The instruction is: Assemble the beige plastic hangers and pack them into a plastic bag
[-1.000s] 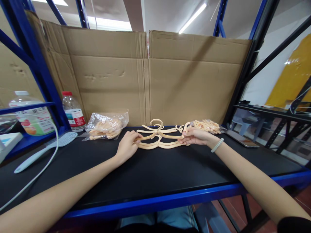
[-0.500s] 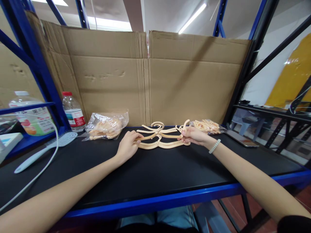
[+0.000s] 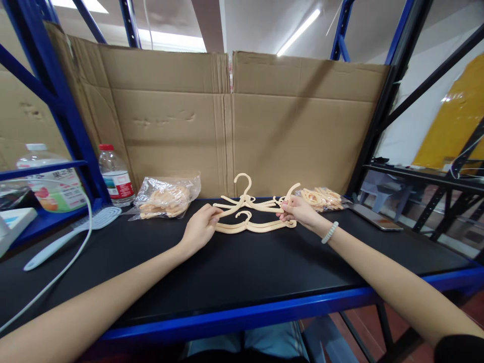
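Between my hands is a cream plastic clothes hanger (image 3: 260, 206), its hook standing upright. My left hand (image 3: 201, 227) is closed on its left end, and my right hand (image 3: 299, 214) pinches the other end. In front of it, nearer to me, more cream hangers (image 3: 260, 228) lie on the black tabletop with a small hook showing. Other hanger arms (image 3: 228, 200) show just behind the held one. How many hangers overlap there I cannot tell. A curved cream piece (image 3: 292, 190) sticks up beside my right fingers; I cannot make out which hanger it belongs to.
A clear bag of cream plastic pieces (image 3: 166, 197) lies back left, and another bag (image 3: 323, 198) back right, near a phone (image 3: 378, 218). A hairbrush (image 3: 71, 238), a white cable (image 3: 56, 276) and a red-capped bottle (image 3: 115, 177) are left. A cardboard wall (image 3: 302, 126) closes the back.
The held hanger has tilted so that its hook, lying low before, now points up. Both hands keep nearly the same places.
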### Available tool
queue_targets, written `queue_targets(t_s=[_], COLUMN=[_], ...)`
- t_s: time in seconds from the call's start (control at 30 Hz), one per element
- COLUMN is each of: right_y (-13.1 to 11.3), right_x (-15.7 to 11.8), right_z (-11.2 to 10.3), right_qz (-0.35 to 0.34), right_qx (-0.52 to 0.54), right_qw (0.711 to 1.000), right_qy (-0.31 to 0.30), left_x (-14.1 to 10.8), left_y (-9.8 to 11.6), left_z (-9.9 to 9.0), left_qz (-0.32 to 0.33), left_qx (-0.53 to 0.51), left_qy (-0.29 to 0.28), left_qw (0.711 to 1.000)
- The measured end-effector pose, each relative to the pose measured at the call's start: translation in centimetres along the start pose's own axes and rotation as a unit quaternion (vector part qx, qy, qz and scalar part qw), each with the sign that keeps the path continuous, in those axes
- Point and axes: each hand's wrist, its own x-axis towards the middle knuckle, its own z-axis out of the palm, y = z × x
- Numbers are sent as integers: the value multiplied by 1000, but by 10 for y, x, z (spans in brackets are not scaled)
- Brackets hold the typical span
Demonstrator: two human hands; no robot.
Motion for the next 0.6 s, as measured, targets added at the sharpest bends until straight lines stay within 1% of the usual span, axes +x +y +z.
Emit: queue_targets(t_s=[0.13,0.2,0.3,0.37,0.47,0.53,0.6], right_y=[-2,-2,0,2,4,3,2], right_x=[-1,-1,2,7,15,20,22], right_z=[1,0,-5,-11,-25,-38,-52], right_qz=[13,19,11,-7,-25,-28,-22], right_qx=[26,42,92,139,170,141,83], right_qw=[1000,999,996,990,985,990,996], right_qy=[6,2,-10,-9,6,-8,-35], left_x=[0,2,7,10,15,16,16], left_y=[3,5,5,4,3,3,4], left_z=[-2,-6,-16,-24,-33,-37,-39], left_qz=[12,35,85,97,57,25,14], left_qx=[17,41,125,182,238,262,279], left_qy=[-13,-21,-45,-58,-91,-116,-132], left_qw=[1000,998,988,977,965,958,951])
